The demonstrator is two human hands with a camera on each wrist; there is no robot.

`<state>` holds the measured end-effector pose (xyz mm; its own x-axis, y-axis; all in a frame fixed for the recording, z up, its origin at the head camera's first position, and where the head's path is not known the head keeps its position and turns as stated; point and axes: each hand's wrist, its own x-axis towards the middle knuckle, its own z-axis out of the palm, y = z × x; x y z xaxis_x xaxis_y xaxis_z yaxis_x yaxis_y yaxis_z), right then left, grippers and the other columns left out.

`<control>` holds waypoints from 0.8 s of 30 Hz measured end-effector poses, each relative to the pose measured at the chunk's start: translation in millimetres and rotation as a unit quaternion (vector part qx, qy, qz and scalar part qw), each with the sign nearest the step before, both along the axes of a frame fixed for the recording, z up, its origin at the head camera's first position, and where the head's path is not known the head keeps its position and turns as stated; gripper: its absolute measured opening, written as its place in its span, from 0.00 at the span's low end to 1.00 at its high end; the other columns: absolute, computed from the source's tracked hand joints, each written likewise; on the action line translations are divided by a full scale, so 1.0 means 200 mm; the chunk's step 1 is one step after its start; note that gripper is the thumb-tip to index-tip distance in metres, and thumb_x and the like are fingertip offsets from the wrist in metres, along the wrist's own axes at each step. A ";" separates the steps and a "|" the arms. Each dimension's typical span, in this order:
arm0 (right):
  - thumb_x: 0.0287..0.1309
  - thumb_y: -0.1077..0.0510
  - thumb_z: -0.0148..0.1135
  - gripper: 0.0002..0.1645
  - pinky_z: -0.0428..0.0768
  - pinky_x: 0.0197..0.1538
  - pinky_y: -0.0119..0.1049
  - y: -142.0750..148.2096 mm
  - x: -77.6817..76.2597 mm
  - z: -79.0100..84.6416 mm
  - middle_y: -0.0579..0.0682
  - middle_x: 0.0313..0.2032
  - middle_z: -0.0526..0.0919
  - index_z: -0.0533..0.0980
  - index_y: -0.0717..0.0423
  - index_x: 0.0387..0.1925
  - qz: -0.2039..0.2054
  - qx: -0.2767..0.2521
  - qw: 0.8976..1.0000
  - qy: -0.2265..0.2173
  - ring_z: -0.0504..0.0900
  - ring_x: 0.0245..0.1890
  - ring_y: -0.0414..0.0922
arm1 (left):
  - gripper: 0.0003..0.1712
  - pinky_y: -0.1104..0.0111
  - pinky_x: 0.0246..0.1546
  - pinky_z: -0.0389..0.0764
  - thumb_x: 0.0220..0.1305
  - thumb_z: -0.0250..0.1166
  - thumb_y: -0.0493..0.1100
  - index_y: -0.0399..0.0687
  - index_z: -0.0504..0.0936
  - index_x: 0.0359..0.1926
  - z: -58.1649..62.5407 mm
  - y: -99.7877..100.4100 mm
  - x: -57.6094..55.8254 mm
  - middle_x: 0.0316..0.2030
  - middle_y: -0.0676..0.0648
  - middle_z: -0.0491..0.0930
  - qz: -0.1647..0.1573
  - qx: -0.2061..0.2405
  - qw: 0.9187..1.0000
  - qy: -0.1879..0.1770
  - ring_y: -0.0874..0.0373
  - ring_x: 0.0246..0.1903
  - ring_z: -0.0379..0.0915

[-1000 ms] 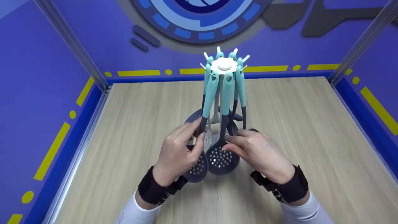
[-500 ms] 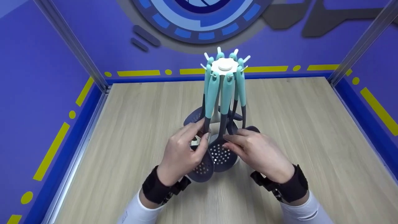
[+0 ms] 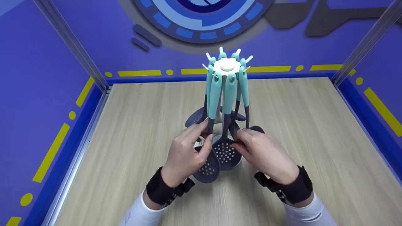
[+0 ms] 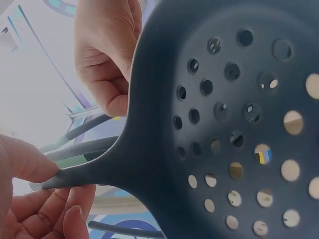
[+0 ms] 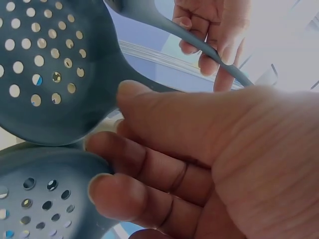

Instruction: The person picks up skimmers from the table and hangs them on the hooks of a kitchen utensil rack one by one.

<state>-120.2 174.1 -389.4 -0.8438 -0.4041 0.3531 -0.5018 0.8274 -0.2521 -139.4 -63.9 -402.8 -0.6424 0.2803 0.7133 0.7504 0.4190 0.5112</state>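
Observation:
Several kitchen tools with turquoise handles and dark heads hang from a white rotating-style utensil stand [image 3: 227, 65]. My left hand [image 3: 187, 153] pinches the dark neck of the left skimmer [image 3: 207, 172] between thumb and fingers, plain in the left wrist view, where the skimmer's perforated bowl [image 4: 164, 99] fills the right side. At the neck of the front skimmer [image 3: 228, 160] is my right hand [image 3: 267, 153], its thumb and index finger pinching there; the thumb partly hides the grip in the right wrist view. The two skimmer heads overlap slightly in the head view.
Behind my left hand hangs another dark perforated tool [image 3: 195, 116]. A dark tool head [image 3: 257, 129] shows past my right knuckles. The wooden table [image 3: 141, 110] is bordered by blue-purple panels [image 3: 94, 37] at the back and sides.
My left hand has moved right with the left skimmer, bringing it in towards the front one. The front skimmer has risen slightly, and my right hand has shifted a little to the right.

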 end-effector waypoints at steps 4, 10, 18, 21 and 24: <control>0.63 0.56 0.74 0.11 0.78 0.31 0.37 0.00 -0.01 -0.01 0.39 0.30 0.79 0.77 0.47 0.35 -0.009 0.002 1.000 -0.006 0.76 0.29 0.38 | 0.22 0.70 0.44 0.87 0.72 0.66 0.41 0.39 0.82 0.64 -0.01 0.00 0.00 0.45 0.50 0.87 -0.003 0.004 1.000 -0.003 0.64 0.41 0.84; 0.63 0.58 0.74 0.10 0.80 0.33 0.38 0.00 -0.03 -0.02 0.40 0.31 0.81 0.78 0.48 0.35 -0.010 -0.004 1.000 -0.011 0.78 0.31 0.40 | 0.22 0.71 0.45 0.87 0.74 0.66 0.41 0.39 0.81 0.64 -0.01 0.01 -0.01 0.45 0.49 0.87 -0.005 0.005 1.000 -0.014 0.64 0.41 0.84; 0.67 0.56 0.71 0.06 0.83 0.35 0.36 0.01 -0.02 -0.01 0.39 0.34 0.82 0.79 0.47 0.39 0.015 -0.020 1.000 -0.003 0.80 0.33 0.37 | 0.21 0.75 0.46 0.86 0.74 0.66 0.41 0.40 0.81 0.64 -0.02 0.01 -0.02 0.45 0.50 0.87 -0.012 0.006 0.999 -0.032 0.65 0.42 0.84; 0.69 0.55 0.69 0.05 0.80 0.32 0.33 0.02 -0.02 0.01 0.39 0.32 0.82 0.80 0.48 0.39 0.014 -0.033 0.999 0.001 0.78 0.30 0.36 | 0.20 0.76 0.45 0.85 0.74 0.65 0.41 0.40 0.81 0.64 -0.02 0.01 -0.02 0.45 0.50 0.86 -0.005 -0.002 0.999 -0.036 0.65 0.42 0.83; 0.71 0.54 0.67 0.04 0.78 0.29 0.32 0.04 -0.01 0.02 0.39 0.31 0.81 0.80 0.49 0.39 0.013 -0.042 0.999 0.005 0.76 0.27 0.36 | 0.20 0.76 0.45 0.85 0.74 0.65 0.41 0.41 0.81 0.63 -0.03 0.01 -0.02 0.46 0.50 0.87 0.002 -0.010 0.999 -0.037 0.66 0.42 0.83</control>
<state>-122.5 181.3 -384.4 -0.8303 -0.3939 0.3942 -0.5249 0.7905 -0.3156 -143.9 -62.1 -408.1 -0.6938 0.2920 0.6583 0.7098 0.4320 0.5564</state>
